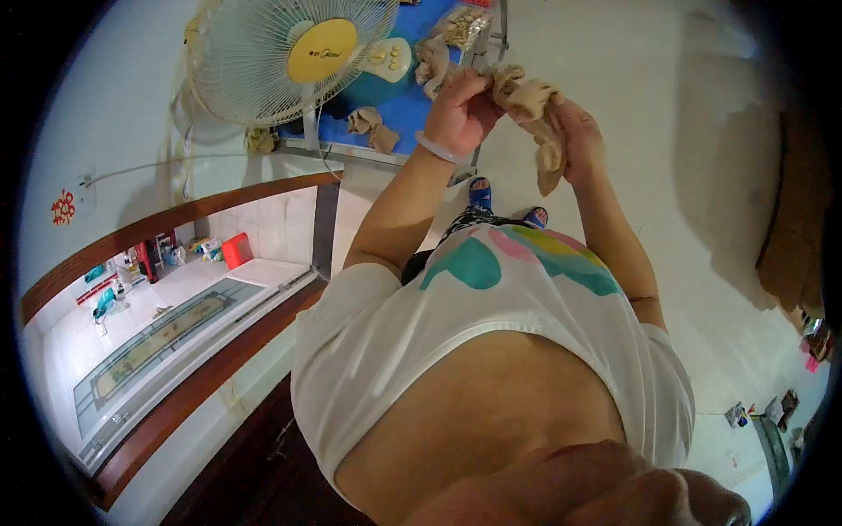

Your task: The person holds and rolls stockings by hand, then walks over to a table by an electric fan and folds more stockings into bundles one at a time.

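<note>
A crumpled beige cloth piece [529, 98], long and twisted, is stretched between my two hands in front of my body. My left hand [462, 112], with a pale bangle [436, 147] on its wrist, pinches one end. My right hand [579, 138] is closed on the other side, and a loose tail of the cloth hangs below its fingers. Similar beige cloth pieces [373, 128] lie crumpled on the blue tabletop [338, 131], and another beige bunch [431, 66] sits beside my left hand.
A yellow-and-white fan [323, 53] stands on the table at upper left. A clear bag [462, 26] of small pale pieces lies at its far corner. Left of me is a wood-framed opening [202, 232]. Brown material [794, 219] is at far right; my blue sandals [480, 195] stand below.
</note>
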Demonstrator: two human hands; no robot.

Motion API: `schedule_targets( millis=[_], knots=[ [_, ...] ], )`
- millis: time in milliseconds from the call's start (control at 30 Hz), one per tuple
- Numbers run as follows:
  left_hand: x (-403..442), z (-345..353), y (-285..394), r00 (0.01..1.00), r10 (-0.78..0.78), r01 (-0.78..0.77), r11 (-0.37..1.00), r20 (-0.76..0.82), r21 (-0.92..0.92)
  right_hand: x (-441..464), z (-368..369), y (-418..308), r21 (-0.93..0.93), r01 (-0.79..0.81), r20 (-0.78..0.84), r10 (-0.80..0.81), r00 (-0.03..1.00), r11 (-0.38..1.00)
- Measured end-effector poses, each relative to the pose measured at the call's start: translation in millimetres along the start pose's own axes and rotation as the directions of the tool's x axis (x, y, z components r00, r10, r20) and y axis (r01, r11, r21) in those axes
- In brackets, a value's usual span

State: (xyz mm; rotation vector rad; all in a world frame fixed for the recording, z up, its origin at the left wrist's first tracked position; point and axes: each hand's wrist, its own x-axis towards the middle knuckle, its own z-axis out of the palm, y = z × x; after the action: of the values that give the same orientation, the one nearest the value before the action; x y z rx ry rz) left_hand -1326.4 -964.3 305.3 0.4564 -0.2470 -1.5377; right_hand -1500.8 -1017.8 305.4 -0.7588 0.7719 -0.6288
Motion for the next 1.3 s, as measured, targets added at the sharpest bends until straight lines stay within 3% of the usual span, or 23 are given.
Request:
schedule_targets(
  millis=[33,133,233,333,433,533,733,833,967,1067,1233,1300],
  knots=[
    [4,0,-5,0.999,0.007,-0.008,1.0,0.051,0.018,-6,-5,-5,0.226,-0.065,0.018,0.062,0.998,0.972],
    [1,13,-21,0.992,-0.001,0.008,0.999,0.13,-0.053,-25,-11,-14,0.314,-0.041,-0.032,0.054,0.998,0.949],
    [2,39,-32,0.997,0.006,-0.009,0.999,0.074,0.04,-30,-33,-14,0.414,-0.056,0.111,0.01,0.994,0.909],
    [2,54,-35,0.998,0.004,-0.005,1.0,0.057,0.018,-40,-38,-23,0.278,0.011,0.024,-0.019,1.0,0.96],
    [0,67,-38,0.985,0.17,-0.169,0.966,0.01,0.196,-51,-42,-24,0.054,0.158,-0.15,-0.149,0.978,0.986],
    [-11,85,-38,0.948,0.309,-0.303,0.788,0.082,0.536,-47,-61,-20,-0.096,0.306,-0.162,-0.318,0.934,0.947],
    [-22,113,-52,0.968,0.172,-0.251,0.62,0.184,0.743,-58,-59,-45,-0.211,0.305,-0.134,-0.337,0.932,0.929],
    [-19,110,-64,0.965,0.094,-0.241,0.693,0.246,0.68,-59,-54,-39,-0.364,0.32,-0.008,-0.346,0.938,0.875],
    [-19,110,-66,0.987,0.027,-0.129,0.732,0.161,0.669,-73,-36,-37,-0.298,0.421,0.077,-0.417,0.905,0.857],
    [-15,101,-64,0.992,-0.022,-0.072,0.726,0.127,0.684,-68,-55,-32,-0.57,0.414,0.254,-0.326,0.91,0.71],
    [-17,100,-53,0.994,-0.099,0.027,0.639,0.047,0.769,-75,-42,-43,-0.627,0.602,0.357,-0.505,0.786,0.494],
    [-20,104,-52,0.995,-0.048,-0.045,0.592,0.092,0.805,-75,-40,-46,-0.626,0.664,0.37,-0.594,0.714,0.409]
  ],
)
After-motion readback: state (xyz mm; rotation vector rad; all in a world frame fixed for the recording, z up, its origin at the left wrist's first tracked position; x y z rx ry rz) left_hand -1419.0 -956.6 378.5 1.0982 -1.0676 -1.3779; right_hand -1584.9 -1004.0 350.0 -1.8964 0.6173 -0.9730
